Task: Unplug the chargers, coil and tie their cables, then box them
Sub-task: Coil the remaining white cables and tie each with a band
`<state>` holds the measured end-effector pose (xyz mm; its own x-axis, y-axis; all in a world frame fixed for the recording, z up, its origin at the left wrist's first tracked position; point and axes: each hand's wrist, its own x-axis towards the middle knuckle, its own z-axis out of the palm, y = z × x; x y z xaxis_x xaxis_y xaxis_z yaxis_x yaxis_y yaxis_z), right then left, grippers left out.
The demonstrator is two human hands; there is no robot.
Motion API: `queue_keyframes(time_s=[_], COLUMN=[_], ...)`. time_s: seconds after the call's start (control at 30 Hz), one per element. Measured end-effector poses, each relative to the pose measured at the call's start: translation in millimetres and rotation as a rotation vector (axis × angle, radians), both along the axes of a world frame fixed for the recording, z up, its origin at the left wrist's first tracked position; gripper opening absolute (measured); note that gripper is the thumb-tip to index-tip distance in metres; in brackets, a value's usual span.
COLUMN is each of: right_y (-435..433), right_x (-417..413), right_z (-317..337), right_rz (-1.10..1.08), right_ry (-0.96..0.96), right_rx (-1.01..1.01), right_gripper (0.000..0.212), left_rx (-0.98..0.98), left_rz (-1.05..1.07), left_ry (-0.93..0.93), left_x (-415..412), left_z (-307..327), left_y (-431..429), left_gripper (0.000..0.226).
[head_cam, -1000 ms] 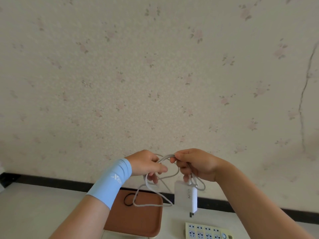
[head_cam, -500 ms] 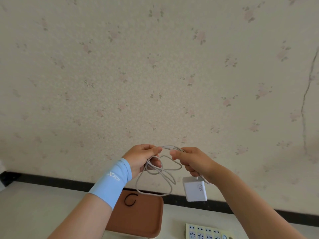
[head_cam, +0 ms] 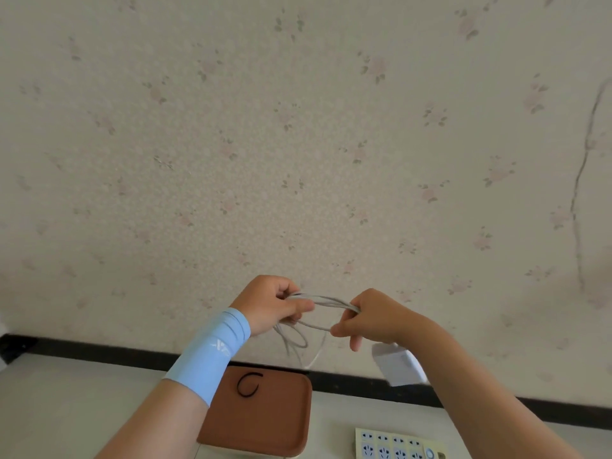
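Both hands raised before the wallpapered wall (head_cam: 298,160), well above the desk (head_cam: 66,409), a short gap between them. Left hand (head_cam: 275,304), blue wrist sleeve (head_cam: 212,352), fingers and thumb curled round the left end of the grey cable (head_cam: 323,301) loops. Right hand (head_cam: 374,318) grips the right end; several strands span the gap, slack loops droop below. White charger (head_cam: 397,364) hangs under the right wrist, blurred, off the desk. Below: brown tray (head_cam: 265,425) holding a black tie (head_cam: 248,385); power strip (head_cam: 390,447) right of it.
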<state>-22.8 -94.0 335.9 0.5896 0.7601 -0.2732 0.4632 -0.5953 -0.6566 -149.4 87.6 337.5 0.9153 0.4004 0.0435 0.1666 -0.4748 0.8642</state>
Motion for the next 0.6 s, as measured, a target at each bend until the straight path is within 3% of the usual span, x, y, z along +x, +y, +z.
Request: queue_keyframes(time_s=[0.1, 0.2, 0.37, 0.5, 0.6], right_y=[2.2, -1.7, -9.4, -7.9, -0.4], right_x=[4.1, 4.4, 5.9, 2.9, -4.5], right_z=[-1.3, -2.5, -0.4, -0.9, -5.7], right_rz=[-0.058, -0.021, 0.000, -0.034, -0.053], right_ry=[-0.120, 0.048, 0.394, 0.423, 0.423], right_rx=[-0.083, 0.018, 0.222, 0.244, 0.227], right_gripper=[0.026, 0.009, 0.023, 0.017, 0.028], left_rx=[0.080, 0.123, 0.065, 0.019, -0.103], left_rz=[-0.006, 0.017, -0.060, -0.073, 0.025], left_ry=[0.014, 0.009, 0.040, 0.035, -0.062], left_x=[1.1, 1.5, 2.4, 7.0, 15.2], left_z=[0.9, -0.7, -6.3, -12.5, -18.1], left_y=[-5.0, -3.8, -12.2, -24.1, -33.8], left_gripper=[0.017, 0.019, 0.020, 0.023, 0.024])
